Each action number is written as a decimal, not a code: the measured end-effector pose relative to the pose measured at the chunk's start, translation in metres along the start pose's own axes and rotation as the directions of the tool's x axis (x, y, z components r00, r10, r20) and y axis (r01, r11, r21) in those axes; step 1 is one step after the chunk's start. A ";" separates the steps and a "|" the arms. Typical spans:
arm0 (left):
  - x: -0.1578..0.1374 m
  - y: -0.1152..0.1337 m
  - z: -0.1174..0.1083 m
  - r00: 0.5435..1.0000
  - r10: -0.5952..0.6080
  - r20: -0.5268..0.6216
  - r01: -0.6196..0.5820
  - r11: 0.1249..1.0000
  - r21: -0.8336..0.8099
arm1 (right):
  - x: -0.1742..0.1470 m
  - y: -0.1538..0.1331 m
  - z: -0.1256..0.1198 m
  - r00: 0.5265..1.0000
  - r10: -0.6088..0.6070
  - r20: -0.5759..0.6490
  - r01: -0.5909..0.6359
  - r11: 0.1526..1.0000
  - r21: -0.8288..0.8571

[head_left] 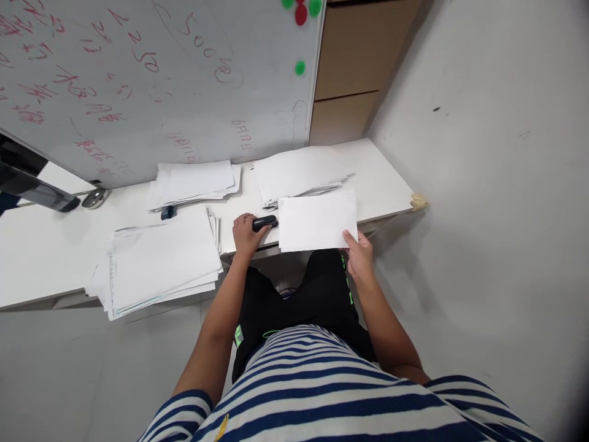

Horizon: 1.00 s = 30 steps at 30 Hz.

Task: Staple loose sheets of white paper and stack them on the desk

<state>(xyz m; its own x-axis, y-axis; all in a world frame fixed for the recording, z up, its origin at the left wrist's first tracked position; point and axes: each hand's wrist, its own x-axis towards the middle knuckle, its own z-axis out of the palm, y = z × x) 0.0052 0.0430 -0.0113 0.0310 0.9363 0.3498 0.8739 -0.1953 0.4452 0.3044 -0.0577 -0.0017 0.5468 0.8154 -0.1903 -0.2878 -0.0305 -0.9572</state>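
Note:
My left hand [246, 234] is closed around a black stapler [265, 223] at the front edge of the white table. Just right of the stapler, my right hand [360, 253] grips a white sheet of paper [317, 222] at its lower right corner, thumb on top. Whether it is one sheet or a few, I cannot tell. The paper's left edge lies close to the stapler's tip, and its lower part reaches past the table edge. Behind it rests a stack of paper [299, 172].
A large paper stack [165, 261] overhangs the table's [41, 258] front edge at left. Another stack [196, 180] lies against the whiteboard [184, 80]. A small dark object [168, 212] sits between them. A computer mouse [95, 198] is farther left. A wall [488, 184] stands at right.

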 end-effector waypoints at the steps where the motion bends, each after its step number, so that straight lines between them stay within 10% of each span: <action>1: 0.000 0.000 0.000 1.000 -0.005 -0.002 0.005 1.000 0.004 | -0.001 0.001 0.002 1.000 0.005 0.007 -0.005 1.000 -0.009; 8: -0.002 -0.008 0.006 1.000 0.003 -0.001 -0.003 1.000 0.010 | -0.001 -0.011 0.066 0.944 0.107 0.313 -0.122 0.992 0.027; 14: -0.001 -0.007 0.014 0.998 -0.054 -0.033 0.054 0.999 0.000 | 0.017 -0.012 0.212 0.788 0.221 0.575 -0.213 0.974 -0.082; 22: -0.004 -0.005 0.011 0.999 0.015 -0.044 -0.010 0.994 0.109 | 0.046 0.028 0.388 0.758 0.337 0.559 -0.163 0.927 -0.338; 26: -0.006 -0.007 0.013 0.998 0.021 -0.056 -0.015 0.994 0.113 | 0.062 0.046 0.388 0.818 0.036 0.574 0.310 0.813 -0.492; 30: -0.006 -0.008 0.014 0.997 0.040 -0.063 -0.034 0.995 0.094 | 0.081 0.044 0.327 0.617 -0.305 0.725 0.754 0.492 -0.435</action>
<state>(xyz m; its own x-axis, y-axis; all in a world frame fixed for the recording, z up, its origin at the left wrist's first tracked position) 0.0046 0.0429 -0.0284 0.0354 0.9074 0.4188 0.9139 -0.1990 0.3537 0.0791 0.1965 0.0119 -0.1447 0.9318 0.3329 0.6129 0.3485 -0.7091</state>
